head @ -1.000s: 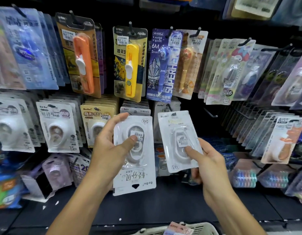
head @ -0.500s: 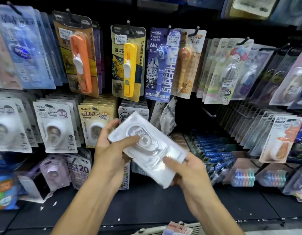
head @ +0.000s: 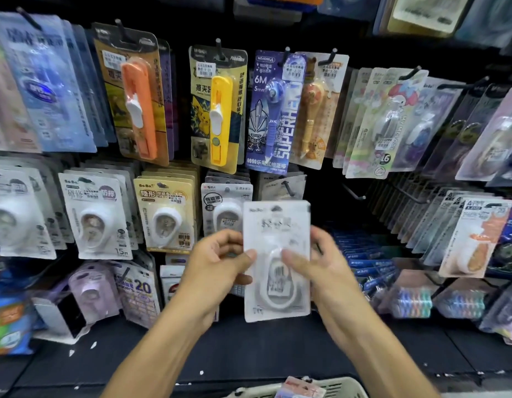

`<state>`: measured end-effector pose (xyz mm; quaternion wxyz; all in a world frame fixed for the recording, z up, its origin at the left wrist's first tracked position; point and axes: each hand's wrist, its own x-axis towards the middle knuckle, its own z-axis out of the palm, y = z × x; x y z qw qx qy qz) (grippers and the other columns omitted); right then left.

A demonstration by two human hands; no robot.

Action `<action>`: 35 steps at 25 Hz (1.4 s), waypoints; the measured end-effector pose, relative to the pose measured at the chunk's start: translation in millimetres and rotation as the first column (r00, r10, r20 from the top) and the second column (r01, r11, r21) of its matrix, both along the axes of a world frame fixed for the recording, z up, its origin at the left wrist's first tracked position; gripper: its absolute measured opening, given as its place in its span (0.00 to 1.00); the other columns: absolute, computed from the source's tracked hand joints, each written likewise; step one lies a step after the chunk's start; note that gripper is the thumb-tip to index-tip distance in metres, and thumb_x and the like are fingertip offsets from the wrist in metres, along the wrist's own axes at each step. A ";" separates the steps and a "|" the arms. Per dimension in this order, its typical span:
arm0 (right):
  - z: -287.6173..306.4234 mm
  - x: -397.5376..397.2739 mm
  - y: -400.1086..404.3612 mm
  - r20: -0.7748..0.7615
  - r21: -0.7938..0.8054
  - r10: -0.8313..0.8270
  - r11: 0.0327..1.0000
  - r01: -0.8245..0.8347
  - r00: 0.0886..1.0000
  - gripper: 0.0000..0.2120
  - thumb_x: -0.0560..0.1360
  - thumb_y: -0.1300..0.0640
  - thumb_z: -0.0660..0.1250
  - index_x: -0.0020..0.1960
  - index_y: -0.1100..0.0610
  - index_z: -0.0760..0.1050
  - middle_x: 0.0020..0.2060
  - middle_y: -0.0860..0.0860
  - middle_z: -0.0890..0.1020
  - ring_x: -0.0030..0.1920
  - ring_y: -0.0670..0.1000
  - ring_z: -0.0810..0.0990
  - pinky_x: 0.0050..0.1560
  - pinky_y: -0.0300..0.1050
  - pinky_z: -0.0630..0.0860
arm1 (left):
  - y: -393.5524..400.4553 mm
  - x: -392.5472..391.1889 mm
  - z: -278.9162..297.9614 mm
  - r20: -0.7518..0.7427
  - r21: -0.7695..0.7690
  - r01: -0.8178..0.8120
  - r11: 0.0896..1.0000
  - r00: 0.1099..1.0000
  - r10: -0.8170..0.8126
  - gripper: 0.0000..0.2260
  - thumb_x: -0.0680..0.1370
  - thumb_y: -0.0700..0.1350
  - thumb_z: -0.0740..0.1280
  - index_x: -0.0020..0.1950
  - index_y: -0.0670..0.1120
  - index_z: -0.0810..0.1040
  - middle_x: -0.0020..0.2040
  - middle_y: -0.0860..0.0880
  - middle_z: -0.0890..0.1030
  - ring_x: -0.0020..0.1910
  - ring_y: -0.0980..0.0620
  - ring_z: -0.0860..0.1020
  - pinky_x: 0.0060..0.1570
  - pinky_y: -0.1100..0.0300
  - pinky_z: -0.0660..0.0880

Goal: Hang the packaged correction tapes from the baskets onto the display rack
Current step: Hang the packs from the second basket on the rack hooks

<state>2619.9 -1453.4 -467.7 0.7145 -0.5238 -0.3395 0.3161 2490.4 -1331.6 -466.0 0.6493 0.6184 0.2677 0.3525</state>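
Both my hands hold white packaged correction tape (head: 276, 288) upright in front of the display rack, its printed face toward me. My left hand (head: 217, 265) pinches the left edge with thumb on the front. My right hand (head: 318, 265) pinches the right side, thumb across the blister. Whether one pack or two stacked packs are held is unclear. Just above the pack, a black rack hook (head: 287, 188) sticks out with a white pack hanging behind it. The basket (head: 343, 387) rim shows at the bottom edge with a package inside.
The rack is crowded with hanging packs: white tapes (head: 95, 216) at left, a yellow-card tape (head: 165, 214), orange (head: 139, 104) and yellow (head: 220, 119) pushers above. A bare hook (head: 354, 193) juts out right of centre. Boxes (head: 364, 262) lie on the dark shelf.
A second ago each hand held one pack, side by side. They were brought together tilted, and now the white packaging stands upright between both hands, higher and nearer the hook.
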 end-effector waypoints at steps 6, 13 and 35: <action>-7.1 2.0 3.4 0.241 -0.103 -0.177 0.973 0.207 0.954 0.17 0.77 0.52 0.72 0.62 0.38 0.73 0.52 0.45 0.86 0.46 0.50 0.86 0.30 0.42 0.78 | 23.3 9.1 -1.1 -0.268 0.669 -0.094 0.737 0.895 0.357 0.12 0.80 0.45 0.69 0.64 0.54 0.80 0.66 0.53 0.80 0.61 0.55 0.78 0.62 0.51 0.77; -10.1 8.6 -2.4 0.430 -0.058 -0.457 0.847 0.529 0.779 0.15 0.73 0.39 0.71 0.56 0.40 0.72 0.51 0.43 0.82 0.51 0.51 0.82 0.48 0.54 0.79 | 49.9 5.7 -9.1 -0.526 0.796 0.227 0.561 0.719 0.455 0.34 0.81 0.53 0.66 0.82 0.55 0.52 0.84 0.54 0.43 0.82 0.50 0.45 0.79 0.46 0.50; -17.6 91.7 109.0 0.617 -0.336 -0.191 0.814 0.475 0.764 0.27 0.81 0.62 0.67 0.77 0.48 0.67 0.74 0.53 0.70 0.54 0.54 0.79 0.55 0.49 0.78 | 44.1 13.1 -24.7 -0.468 0.843 0.224 0.489 0.755 0.460 0.35 0.80 0.49 0.64 0.83 0.54 0.49 0.83 0.54 0.37 0.82 0.52 0.38 0.79 0.47 0.44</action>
